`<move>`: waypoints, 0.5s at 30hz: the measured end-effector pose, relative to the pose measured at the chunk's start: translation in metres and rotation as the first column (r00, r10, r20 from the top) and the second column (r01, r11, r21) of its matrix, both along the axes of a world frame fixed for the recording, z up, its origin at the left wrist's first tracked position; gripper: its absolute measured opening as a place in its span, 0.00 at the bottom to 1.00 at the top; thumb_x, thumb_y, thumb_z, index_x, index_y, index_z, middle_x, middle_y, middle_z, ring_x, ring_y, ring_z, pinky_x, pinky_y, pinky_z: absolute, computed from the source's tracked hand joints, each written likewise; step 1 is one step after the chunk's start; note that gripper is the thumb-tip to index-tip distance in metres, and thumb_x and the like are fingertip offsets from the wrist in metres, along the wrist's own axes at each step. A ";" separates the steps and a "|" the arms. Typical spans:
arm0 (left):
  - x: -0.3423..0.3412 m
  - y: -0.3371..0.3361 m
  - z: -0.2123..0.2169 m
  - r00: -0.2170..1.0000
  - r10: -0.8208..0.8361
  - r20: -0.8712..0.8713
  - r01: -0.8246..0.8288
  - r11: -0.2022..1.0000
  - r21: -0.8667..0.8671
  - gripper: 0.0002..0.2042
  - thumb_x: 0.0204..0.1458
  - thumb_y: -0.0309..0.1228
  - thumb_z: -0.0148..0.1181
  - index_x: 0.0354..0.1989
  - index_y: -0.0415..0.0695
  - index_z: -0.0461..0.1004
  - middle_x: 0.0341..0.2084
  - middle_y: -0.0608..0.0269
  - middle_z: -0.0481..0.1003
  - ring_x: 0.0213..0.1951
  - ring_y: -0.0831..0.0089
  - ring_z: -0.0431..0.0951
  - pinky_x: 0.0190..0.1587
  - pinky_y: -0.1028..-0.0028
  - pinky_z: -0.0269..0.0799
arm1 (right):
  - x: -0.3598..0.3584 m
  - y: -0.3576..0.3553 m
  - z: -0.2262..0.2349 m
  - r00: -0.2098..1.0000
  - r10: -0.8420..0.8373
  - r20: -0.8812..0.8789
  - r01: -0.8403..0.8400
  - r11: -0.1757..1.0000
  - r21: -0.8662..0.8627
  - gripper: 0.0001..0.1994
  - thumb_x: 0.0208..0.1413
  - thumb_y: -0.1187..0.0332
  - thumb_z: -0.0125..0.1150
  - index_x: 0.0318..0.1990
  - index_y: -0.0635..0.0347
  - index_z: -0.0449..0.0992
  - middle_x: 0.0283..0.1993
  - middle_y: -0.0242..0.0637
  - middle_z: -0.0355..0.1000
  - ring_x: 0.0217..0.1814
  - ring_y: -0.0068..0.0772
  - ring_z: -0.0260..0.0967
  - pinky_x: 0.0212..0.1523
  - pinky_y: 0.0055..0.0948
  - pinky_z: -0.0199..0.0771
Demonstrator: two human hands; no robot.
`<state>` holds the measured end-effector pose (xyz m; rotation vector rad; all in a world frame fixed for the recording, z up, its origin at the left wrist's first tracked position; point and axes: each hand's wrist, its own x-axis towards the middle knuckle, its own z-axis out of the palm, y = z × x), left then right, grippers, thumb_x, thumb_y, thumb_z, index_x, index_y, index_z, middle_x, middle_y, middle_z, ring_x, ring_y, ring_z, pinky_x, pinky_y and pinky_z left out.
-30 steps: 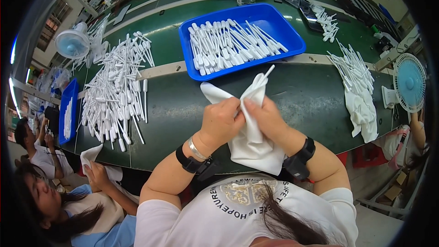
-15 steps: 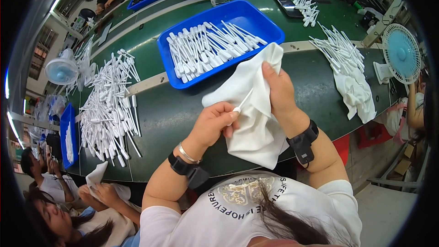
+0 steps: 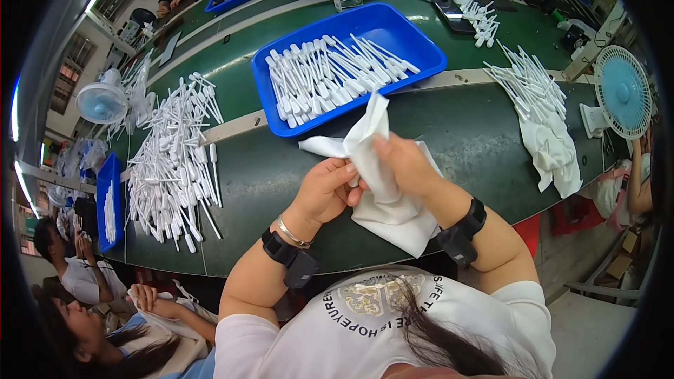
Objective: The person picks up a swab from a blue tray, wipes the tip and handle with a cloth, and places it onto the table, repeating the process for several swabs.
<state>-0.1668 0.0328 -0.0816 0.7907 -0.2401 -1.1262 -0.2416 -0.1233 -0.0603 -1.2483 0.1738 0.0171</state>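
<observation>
Cloth (image 3: pixel 400 224), white and creased, bunches between a worker's two hands over the dark green tabletop (image 3: pixel 470 133), on the near side of a blue tray (image 3: pixel 404 24) lined with white plastic droppers (image 3: pixel 316 84). The right hand (image 3: pixel 407 165) clasps the fabric in a closed grip, one fold rising toward the tray. The left hand (image 3: pixel 326 188) curls narrow at the cloth's edge; whether its grip pinches anything cannot be told. A loose pile (image 3: pixel 172 168) of droppers spreads at left; at right, a bundle (image 3: pixel 530 88) meets a second white cloth (image 3: pixel 550 151) near a fan (image 3: pixel 623 91).
</observation>
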 end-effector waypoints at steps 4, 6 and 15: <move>-0.001 0.000 0.001 0.999 0.019 0.044 -0.023 0.996 0.084 0.10 0.55 0.33 0.45 0.33 0.37 0.66 0.21 0.56 0.70 0.15 0.74 0.65 0.18 0.81 0.61 | 0.001 0.007 -0.002 0.998 0.039 0.057 -0.034 0.997 -0.071 0.16 0.57 0.61 0.45 0.44 0.67 0.64 0.37 0.37 0.69 0.35 0.24 0.67 0.37 0.24 0.69; -0.001 0.000 0.001 0.999 -0.036 0.013 0.035 0.997 0.062 0.11 0.55 0.34 0.45 0.33 0.38 0.67 0.21 0.58 0.70 0.14 0.75 0.65 0.18 0.81 0.61 | 0.001 0.005 -0.001 0.995 0.027 0.098 -0.017 0.995 -0.100 0.15 0.57 0.62 0.47 0.42 0.67 0.65 0.35 0.37 0.68 0.33 0.24 0.67 0.34 0.23 0.69; -0.006 -0.003 0.003 0.963 -0.257 -0.078 0.258 0.966 0.012 0.14 0.56 0.38 0.43 0.32 0.39 0.67 0.17 0.62 0.68 0.12 0.79 0.61 0.15 0.82 0.57 | 0.004 -0.014 0.013 0.960 -0.279 -0.009 0.276 0.941 0.195 0.14 0.56 0.63 0.49 0.43 0.64 0.66 0.34 0.36 0.70 0.32 0.22 0.68 0.33 0.21 0.71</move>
